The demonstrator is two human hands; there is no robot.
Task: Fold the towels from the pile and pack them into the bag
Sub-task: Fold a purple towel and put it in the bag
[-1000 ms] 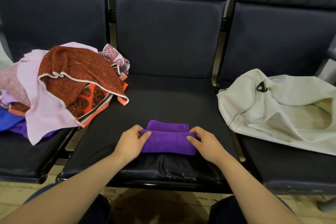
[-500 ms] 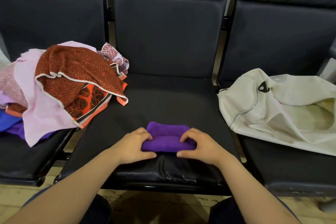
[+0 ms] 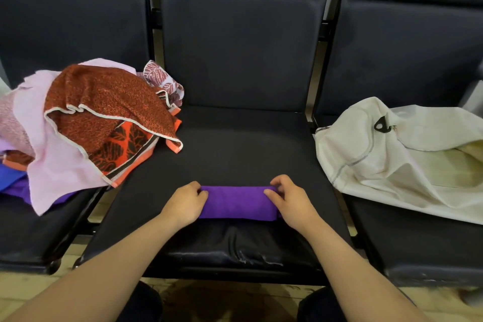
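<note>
Dark 3-seat bench [image 3: 235, 154]: towel pile [image 3: 99, 117] left, cream bag [image 3: 392, 165] right. On the middle seat, left hand [image 3: 187, 202] and right hand [image 3: 290, 198] clamp the ends of the purple towel [image 3: 237, 202].

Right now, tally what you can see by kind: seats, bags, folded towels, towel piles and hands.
Seats: 3
Bag: 1
Folded towel: 1
Towel pile: 1
Hands: 2, left hand and right hand, both gripping the folded towel
Total: 8
</note>
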